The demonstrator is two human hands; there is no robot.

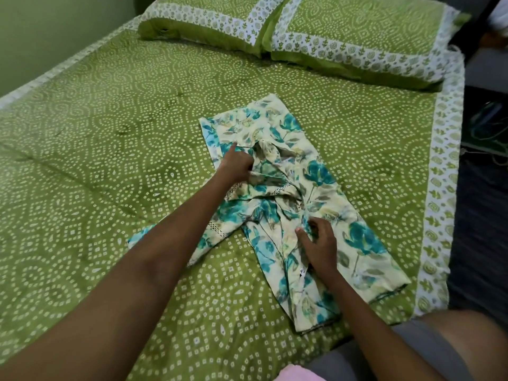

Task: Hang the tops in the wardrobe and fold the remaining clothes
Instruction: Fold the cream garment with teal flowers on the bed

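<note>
Floral garment (324, 188) lies partly folded on green bedspread (110, 160), near the bed's right edge, below two pillows (302, 31). Left hand (237, 163) rests on the garment's upper part, index finger straight, other fingers curled around a fold of cloth. Right hand (319, 243) pinches bunched cloth at the garment's middle, fingers bent.

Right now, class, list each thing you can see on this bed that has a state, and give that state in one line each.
Floral garment: lying on the bed, partly folded, creased and bunched at its middle.
Left hand: fingers curled on the garment's bunched cloth, forefinger pointing out.
Right hand: resting on the garment, fingers bent, pinching the cloth.
Bedsheet: spread flat, lightly wrinkled.
Two pillows: lying side by side at the head of the bed.
</note>
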